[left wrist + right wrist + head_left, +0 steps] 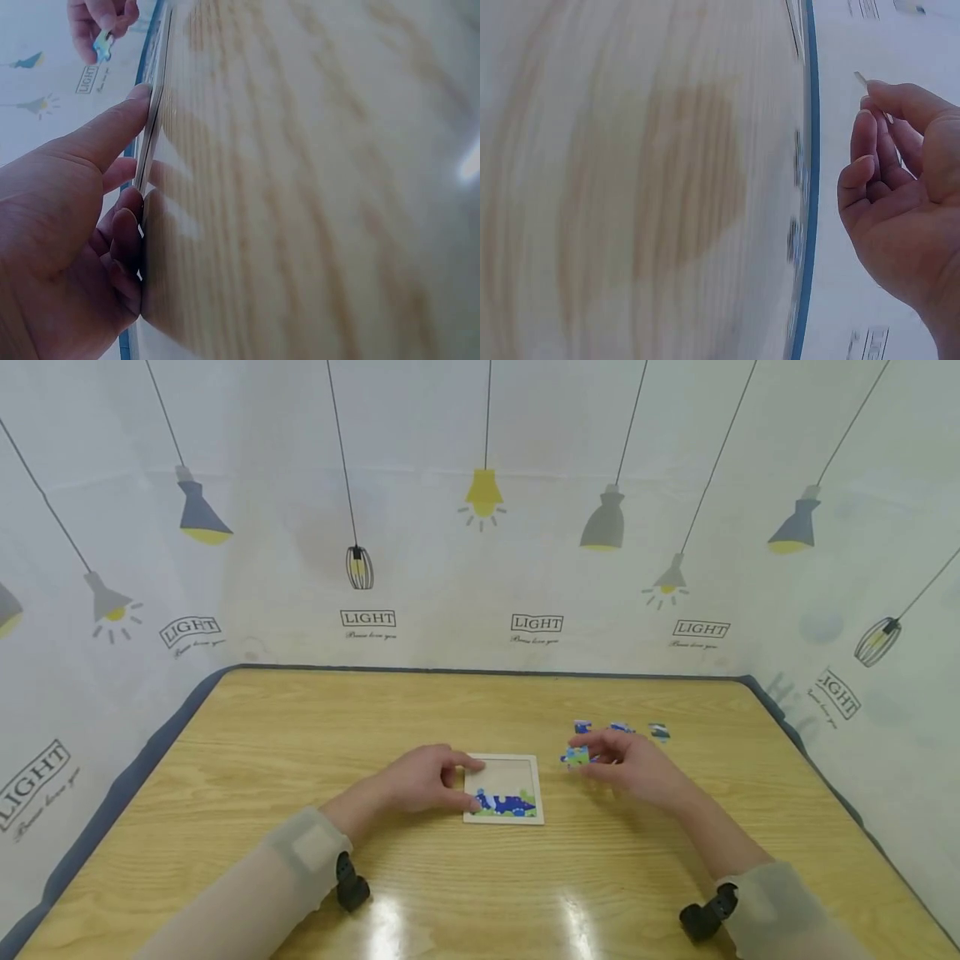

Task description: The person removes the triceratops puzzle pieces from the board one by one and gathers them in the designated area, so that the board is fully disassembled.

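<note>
A square puzzle tray with a pale rim (537,789) lies on the table, a strip of blue and green pieces (508,804) fitted along its near side. At its left edge, my left hand (426,779) rests its thumb and a forefinger on the rim. In the left wrist view the thumb of the left hand (82,172) stretches along the tray's edge, the other fingers bent below it. To the tray's right, my right hand (626,762) pinches a green and blue puzzle piece (577,757), held thin-edge on in the right wrist view above the curled fingers (862,135).
Several loose puzzle pieces lie behind the right hand, among them a dark blue one (582,727) and a grey-white one (659,732). The wooden table (360,710) ends at a wall covering (420,568) printed with lamps.
</note>
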`<state>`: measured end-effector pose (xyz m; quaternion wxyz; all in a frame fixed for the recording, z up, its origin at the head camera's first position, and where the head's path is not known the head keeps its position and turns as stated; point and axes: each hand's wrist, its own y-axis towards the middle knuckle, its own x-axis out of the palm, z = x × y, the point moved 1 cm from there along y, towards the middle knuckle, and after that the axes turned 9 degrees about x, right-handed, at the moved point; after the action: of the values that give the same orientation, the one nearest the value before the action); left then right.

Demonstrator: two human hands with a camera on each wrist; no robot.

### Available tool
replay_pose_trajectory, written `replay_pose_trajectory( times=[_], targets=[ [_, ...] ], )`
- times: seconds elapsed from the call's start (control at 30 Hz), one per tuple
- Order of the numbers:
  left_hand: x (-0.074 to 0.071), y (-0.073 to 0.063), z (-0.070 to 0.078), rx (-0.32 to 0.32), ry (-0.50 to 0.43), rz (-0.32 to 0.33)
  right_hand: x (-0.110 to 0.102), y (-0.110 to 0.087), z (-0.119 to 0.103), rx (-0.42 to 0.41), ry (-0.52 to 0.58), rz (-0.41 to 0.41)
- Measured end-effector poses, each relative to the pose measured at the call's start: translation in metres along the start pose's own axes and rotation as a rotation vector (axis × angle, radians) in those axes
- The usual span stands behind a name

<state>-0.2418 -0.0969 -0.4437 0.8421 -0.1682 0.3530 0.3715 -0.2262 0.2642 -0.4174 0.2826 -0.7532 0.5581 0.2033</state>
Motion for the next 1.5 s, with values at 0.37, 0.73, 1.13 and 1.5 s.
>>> replay_pose_trajectory(
  times=[0.37, 0.73, 1.13, 1.5],
  targets=[
    [-0.001, 0.003, 0.001, -0.016, 0.016, -0.005, -0.065, -0.02, 0.069, 0.104, -0.039, 0.091],
    [0.001, 0.004, 0.002, -0.02, 0.003, -0.008, -0.095, -0.025, 0.101, 0.142, -0.254, 0.088],
    [-0.002, 0.001, 0.001, -0.006, 0.011, 0.002, -0.094, -0.013, 0.097, 0.16, -0.32, 0.07],
    [-0.001, 0.0, 0.003, -0.013, 0.0, -0.009, -0.091, -0.015, 0.101, 0.197, -0.214, 0.065]
  ],
)
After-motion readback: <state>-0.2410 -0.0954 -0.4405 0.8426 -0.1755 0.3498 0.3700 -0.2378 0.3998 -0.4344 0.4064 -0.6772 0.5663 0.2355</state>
